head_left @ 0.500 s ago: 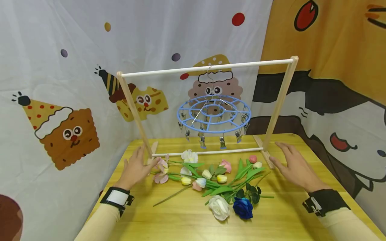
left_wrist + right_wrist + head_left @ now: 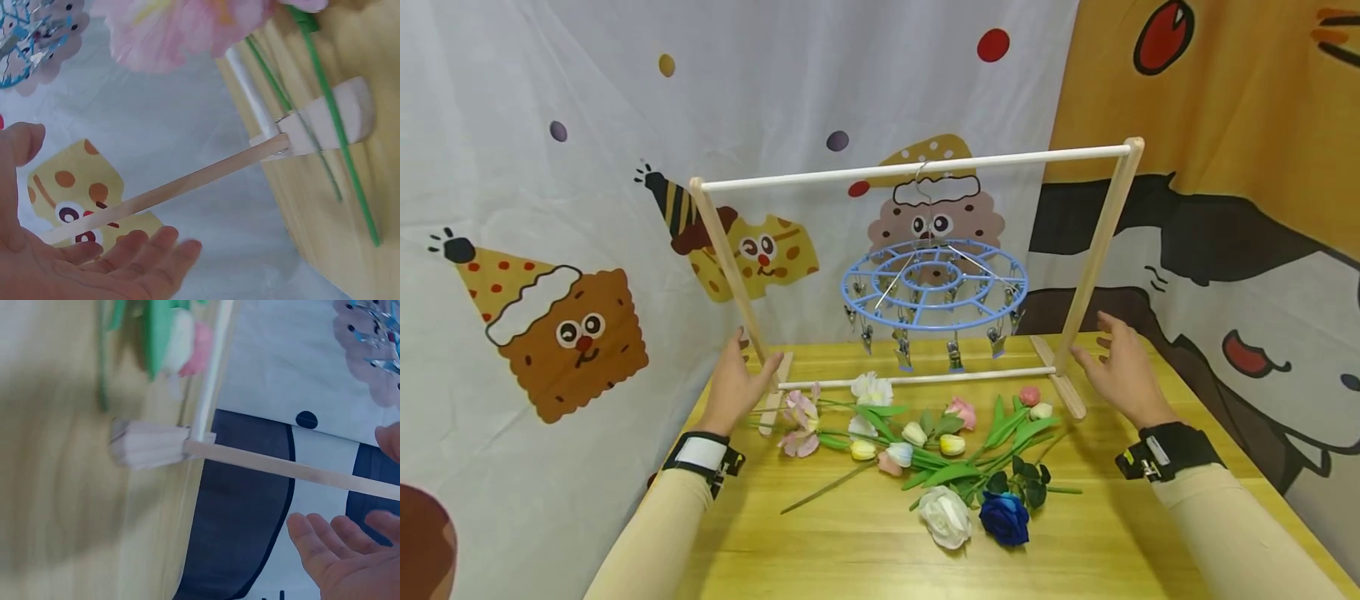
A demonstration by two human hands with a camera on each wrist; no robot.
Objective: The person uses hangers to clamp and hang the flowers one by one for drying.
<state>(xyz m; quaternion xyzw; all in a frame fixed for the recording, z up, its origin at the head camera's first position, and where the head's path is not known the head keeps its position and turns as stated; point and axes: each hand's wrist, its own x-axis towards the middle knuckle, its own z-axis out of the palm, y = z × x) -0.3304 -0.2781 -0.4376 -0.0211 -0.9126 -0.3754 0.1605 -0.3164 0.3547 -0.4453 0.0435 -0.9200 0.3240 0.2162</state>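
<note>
A wooden rack with a white top bar [image 2: 850,175] stands at the back of the table. From that bar hangs a blue round clip hanger [image 2: 925,325] with several metal clips. My left hand [image 2: 735,387] is beside the rack's left post [image 2: 187,182], thumb and fingers spread apart on either side of it. Near the right post [image 2: 269,464], my right hand [image 2: 1122,375] is likewise spread, with a gap between thumb and fingers. Artificial flowers lie in front of the rack, among them a white rose [image 2: 945,517], a blue rose [image 2: 1004,518] and a pink flower [image 2: 801,425].
Several tulips, including a yellow tulip [image 2: 952,445], lie with green stems across the wooden table [image 2: 820,558]. The rack's right foot [image 2: 1067,396] rests on the tabletop. Behind hangs a white curtain [image 2: 760,83] printed with cartoon figures.
Both hands have moved in toward the rack's posts, the right one leftward and up, the left one slightly up. The rack, hanger and flowers stay about where they were.
</note>
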